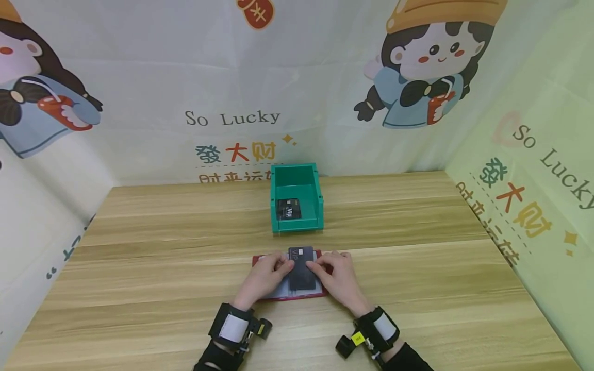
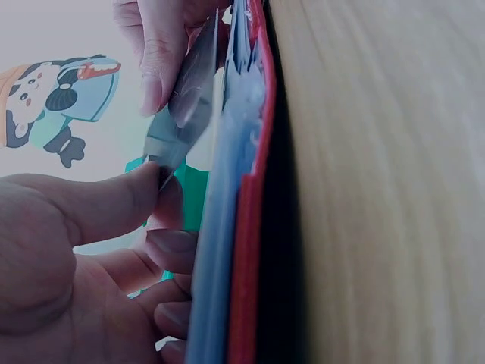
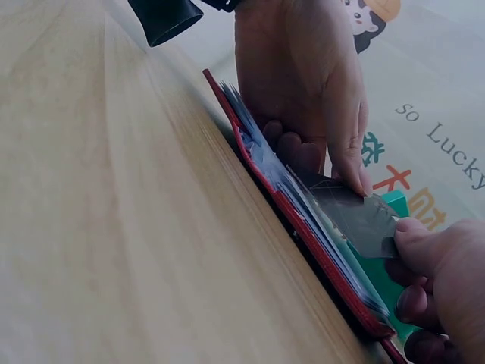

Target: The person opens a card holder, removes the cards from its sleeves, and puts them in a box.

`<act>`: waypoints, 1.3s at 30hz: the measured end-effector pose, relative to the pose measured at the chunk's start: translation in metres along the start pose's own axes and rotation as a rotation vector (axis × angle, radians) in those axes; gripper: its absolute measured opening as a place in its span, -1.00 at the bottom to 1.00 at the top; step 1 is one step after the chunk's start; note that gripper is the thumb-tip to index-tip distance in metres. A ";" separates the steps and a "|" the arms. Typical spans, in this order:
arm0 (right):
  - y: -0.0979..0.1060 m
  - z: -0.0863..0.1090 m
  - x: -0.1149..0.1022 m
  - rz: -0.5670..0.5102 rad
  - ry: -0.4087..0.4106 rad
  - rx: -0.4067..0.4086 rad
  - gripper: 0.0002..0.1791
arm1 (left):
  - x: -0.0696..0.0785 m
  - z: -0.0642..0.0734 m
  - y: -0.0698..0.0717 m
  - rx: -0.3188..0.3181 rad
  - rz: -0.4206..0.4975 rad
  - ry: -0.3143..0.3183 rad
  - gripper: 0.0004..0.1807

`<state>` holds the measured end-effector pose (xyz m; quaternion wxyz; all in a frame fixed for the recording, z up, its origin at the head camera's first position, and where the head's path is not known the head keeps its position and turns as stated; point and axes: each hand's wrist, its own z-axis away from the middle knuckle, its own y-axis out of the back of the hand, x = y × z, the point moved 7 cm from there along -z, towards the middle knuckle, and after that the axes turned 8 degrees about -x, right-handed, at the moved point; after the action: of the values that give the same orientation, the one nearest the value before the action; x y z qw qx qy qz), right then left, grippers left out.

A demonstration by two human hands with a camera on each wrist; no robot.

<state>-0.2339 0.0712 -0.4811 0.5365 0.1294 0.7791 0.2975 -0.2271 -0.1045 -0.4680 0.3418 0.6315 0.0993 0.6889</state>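
A dark VIP card [image 1: 301,275] is held between both hands over an open red card holder [image 1: 297,298] with clear sleeves, which lies on the table. My left hand [image 1: 265,277] pinches the card's left edge between thumb and fingers. On the opposite edge, my right hand [image 1: 341,277] pinches it the same way. In the left wrist view the card [image 2: 189,98] is tilted above the sleeves. From the right wrist, the card [image 3: 352,216] shows close to the sleeves; whether its lower edge touches them I cannot tell.
Behind the holder stands a green open-front bin [image 1: 297,225] with black VIP cards [image 1: 289,209] inside. The wood-grain table [image 1: 162,247] runs back to a printed cloth backdrop [image 1: 325,77], with cloth on both sides too.
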 end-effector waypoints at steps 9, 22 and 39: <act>0.000 0.000 0.002 -0.025 -0.027 -0.005 -0.83 | -0.001 0.000 0.003 0.015 -0.013 -0.006 -0.79; 0.011 -0.009 0.004 -0.138 -0.001 0.016 -0.75 | -0.002 0.001 0.001 -0.005 -0.035 -0.001 -0.39; 0.038 -0.053 -0.023 -0.009 -0.031 0.018 -0.72 | 0.000 0.002 0.001 -0.011 -0.022 0.015 -0.40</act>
<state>-0.2777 0.0720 -0.4277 0.5487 0.1356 0.7738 0.2861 -0.2259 -0.1060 -0.4667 0.3522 0.6233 0.1049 0.6903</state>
